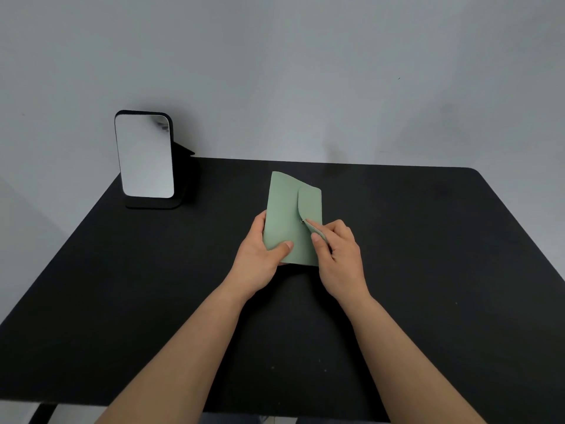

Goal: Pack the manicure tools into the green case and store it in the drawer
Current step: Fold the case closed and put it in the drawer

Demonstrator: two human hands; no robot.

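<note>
Grey wall fills the background behind a black table [428, 240], and from my remote seat I take the mirror [145, 156] on its dark stand as my landmark, upright at the table's far left corner. To the right of the mirror and nearer to me, around the middle of the table, I see the case [282, 215], green and folded shut, held up off the surface with its long side running away from me. My left hand [263, 255] wraps the case's near left edge, thumb pressed on the front face and fingers behind, so that grip is closed on the case. My right hand [339, 249] is at the case's right side, farther from the mirror, where the rounded flap [310, 203] laps over the front; index finger and thumb pinch the flap's lower edge just beside the small metal snap [302, 221]. I cannot tell whether the snap is fastened. Both forearms are bare and reach in from the near edge of the table. No tools show outside the case.
</note>
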